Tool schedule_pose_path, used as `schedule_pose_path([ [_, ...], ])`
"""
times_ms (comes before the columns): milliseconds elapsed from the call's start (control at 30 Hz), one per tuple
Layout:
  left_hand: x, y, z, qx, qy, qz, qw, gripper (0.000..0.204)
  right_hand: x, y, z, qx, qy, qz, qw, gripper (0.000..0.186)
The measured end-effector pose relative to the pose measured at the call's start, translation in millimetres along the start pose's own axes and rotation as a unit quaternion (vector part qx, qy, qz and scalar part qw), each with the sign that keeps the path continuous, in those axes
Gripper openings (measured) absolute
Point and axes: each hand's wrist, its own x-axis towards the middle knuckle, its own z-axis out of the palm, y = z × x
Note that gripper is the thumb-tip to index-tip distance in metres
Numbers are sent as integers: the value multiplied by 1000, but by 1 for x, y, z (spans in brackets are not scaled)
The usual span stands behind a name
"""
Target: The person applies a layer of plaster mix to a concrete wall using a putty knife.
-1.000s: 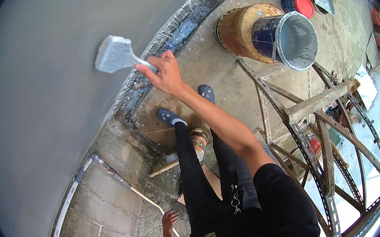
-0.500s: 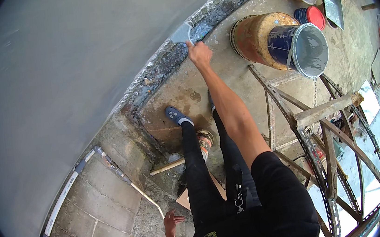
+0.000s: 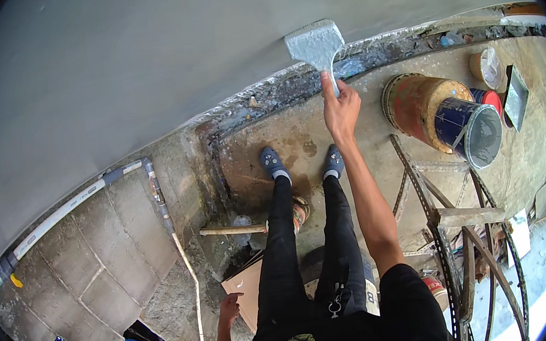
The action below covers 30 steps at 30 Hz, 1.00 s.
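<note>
one scraper (image 3: 316, 43), three paint cans (image 3: 467, 127)

brush (image 3: 317, 45) | wide, flat, coated grey-white | bristles up against grey wall (image 3: 140, 71), near its lower edge | handle down, gripped in right hand (image 3: 340, 110)

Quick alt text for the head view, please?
The right hand holds a wide scraper against a grey wall. The left hand hangs empty by the hip; a blue bucket stands to the right.
</note>
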Motion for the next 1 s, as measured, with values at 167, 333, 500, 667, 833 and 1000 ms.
schedule_pose_path([
  [167, 11, -13, -28, 11, 16, 34, 999, 26, -71, -57, 33, 104, -24, -286, 952, 39],
  [333, 21, -9, -44, -18, 20, 50, 998, 27, -67, -62, 80, 136, -63, -342, 928, 38],
  [500, 30, -42, -86, 36, 0, 82, 996, 29, -31, 22, 149, 74, -32, -268, 960, 39],
  [667, 53, -54, -119, 33, 4, 56, 998, 29, 28, 146, 191, 18, -6, -108, 994, 49],
  [833, 75, -49, -146, 50, 11, 58, 997, 29, 41, 219, 199, -155, 90, 54, 982, 57],
  [1000, 70, -18, -165, 44, 8, 58, 997, 29, -19, 157, 199, -66, -35, 10, 997, 54],
])
